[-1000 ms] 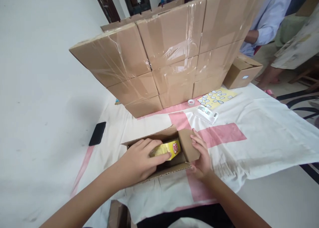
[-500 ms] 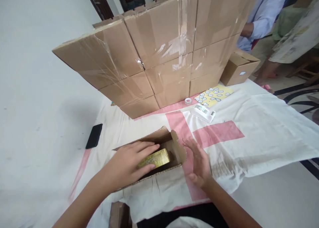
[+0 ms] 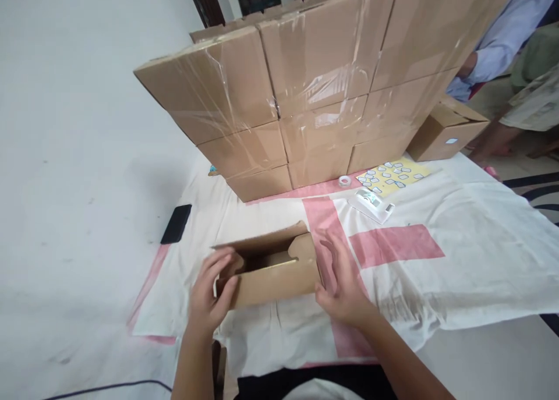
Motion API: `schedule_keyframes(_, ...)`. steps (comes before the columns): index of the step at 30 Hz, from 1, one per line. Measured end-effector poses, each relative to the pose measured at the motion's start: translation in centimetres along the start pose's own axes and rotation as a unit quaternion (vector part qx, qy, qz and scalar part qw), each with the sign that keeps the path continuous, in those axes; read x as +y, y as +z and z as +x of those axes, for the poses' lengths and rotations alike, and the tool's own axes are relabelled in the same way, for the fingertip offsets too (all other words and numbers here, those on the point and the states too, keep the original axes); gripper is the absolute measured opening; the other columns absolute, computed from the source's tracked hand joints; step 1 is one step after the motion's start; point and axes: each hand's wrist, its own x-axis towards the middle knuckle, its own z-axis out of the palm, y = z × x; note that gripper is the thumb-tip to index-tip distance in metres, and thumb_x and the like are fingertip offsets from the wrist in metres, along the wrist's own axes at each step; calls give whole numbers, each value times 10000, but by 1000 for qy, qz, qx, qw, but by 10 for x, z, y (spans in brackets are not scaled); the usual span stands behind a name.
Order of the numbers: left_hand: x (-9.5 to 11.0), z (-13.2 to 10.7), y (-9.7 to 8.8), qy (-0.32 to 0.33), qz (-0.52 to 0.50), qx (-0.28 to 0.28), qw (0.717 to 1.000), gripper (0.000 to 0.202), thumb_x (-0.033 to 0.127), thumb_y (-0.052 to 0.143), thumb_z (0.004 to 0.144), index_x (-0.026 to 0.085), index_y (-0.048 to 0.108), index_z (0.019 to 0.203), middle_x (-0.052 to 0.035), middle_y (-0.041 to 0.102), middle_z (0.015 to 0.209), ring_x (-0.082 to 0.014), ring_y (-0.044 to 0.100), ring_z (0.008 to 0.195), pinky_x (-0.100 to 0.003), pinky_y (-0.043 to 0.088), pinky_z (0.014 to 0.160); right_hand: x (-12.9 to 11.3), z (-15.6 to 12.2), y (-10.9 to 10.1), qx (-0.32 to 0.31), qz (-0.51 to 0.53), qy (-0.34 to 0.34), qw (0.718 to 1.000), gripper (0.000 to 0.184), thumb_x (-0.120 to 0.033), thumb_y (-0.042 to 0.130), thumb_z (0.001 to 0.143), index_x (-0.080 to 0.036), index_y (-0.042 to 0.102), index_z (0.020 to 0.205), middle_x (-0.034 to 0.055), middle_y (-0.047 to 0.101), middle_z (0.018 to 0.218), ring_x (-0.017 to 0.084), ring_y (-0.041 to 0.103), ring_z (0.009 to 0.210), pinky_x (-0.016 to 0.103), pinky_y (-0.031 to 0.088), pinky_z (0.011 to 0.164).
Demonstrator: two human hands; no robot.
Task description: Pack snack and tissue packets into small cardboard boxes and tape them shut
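Note:
A small open cardboard box (image 3: 273,278) lies on the white and pink cloth (image 3: 437,272) in front of me. My left hand (image 3: 209,298) grips the box's left end, fingers curled over the edge near a flap. My right hand (image 3: 343,283) rests flat against the box's right end, fingers stretched out. The inside of the box is in shadow and the yellow packet does not show.
A wall of taped cardboard boxes (image 3: 314,91) stands behind. A black phone (image 3: 176,224) lies at the left. A tape roll (image 3: 345,181), a white tape dispenser (image 3: 371,205) and a yellow sticker sheet (image 3: 393,176) lie at the right. Other people (image 3: 502,45) are at the far right.
My left hand has come out of the box, leaving the yellow packet inside, and moved to the box's left end. My right hand has come against the right end. A flap is folding over.

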Motion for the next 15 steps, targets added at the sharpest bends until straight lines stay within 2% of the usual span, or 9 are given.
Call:
schedule_keyframes(2,6,9,-2,0,156,19,988,670,204,676,917,267,430,1537,-197,335,1644,-385,292,1542,-572,428,1128,4,17,1,-38,18,5,999,1072,-114,607,783,-301,14,1657,114,268,1675,324,247,1565,582,299,1252)
schedule_keyframes(3,8,14,-3,2,210,10,978,722,213,680,918,238,374,1572,-217,298,1659,-406,221,1565,-608,363,1161,7,26,1,-51,24,-2,998,1060,-117,604,800,-312,15,1659,103,319,1659,310,257,1563,577,297,1253)
schedule_keyframes(4,10,18,-4,6,238,-9,971,729,215,650,940,220,327,1593,-223,361,1630,-399,251,1555,-628,304,1184,11,32,1,-50,24,-18,998,1006,-133,609,824,-320,77,1657,97,414,1605,302,302,1540,568,313,1245)
schedule_keyframes(5,11,21,-5,16,246,-40,968,690,209,599,972,225,311,1600,-198,479,1563,-365,359,1510,-623,264,1199,15,37,0,-38,18,-37,998,911,-164,621,855,-326,187,1639,91,512,1521,298,367,1496,555,342,1226)
schedule_keyframes(7,13,25,-7,62,237,-110,963,562,255,525,1025,277,377,1567,-105,655,1403,-272,570,1336,-545,262,1205,23,38,-4,-18,-15,-74,997,652,-251,663,908,-332,449,1518,81,634,1346,301,468,1390,528,403,1176)
schedule_keyframes(9,15,26,-7,113,236,-169,950,557,468,547,1015,289,444,1532,-83,675,1374,-259,622,1251,-495,304,1177,32,32,-15,-46,-65,-102,992,464,-329,696,929,-327,596,1382,77,666,1293,305,498,1339,514,423,1149)
schedule_keyframes(11,17,24,-4,135,256,-192,938,823,732,578,887,243,455,1537,-139,642,1392,-333,592,1262,-519,362,1125,43,27,-36,-68,-123,-102,985,367,-356,681,950,-315,646,1314,82,642,1363,306,490,1353,517,406,1155)
schedule_keyframes(12,18,23,-1,132,269,-191,935,926,799,586,828,221,456,1540,-169,629,1384,-373,573,1259,-547,381,1100,49,28,-52,-50,-152,-87,983,332,-356,653,966,-303,657,1293,89,623,1395,304,488,1359,519,396,1159)
schedule_keyframes(15,17,20,10,124,290,-174,933,830,687,672,841,228,498,1510,-194,601,1347,-418,536,1240,-595,422,1054,70,44,-111,65,-231,46,970,255,-306,523,998,-236,693,1174,128,624,1349,291,521,1321,504,375,1164)
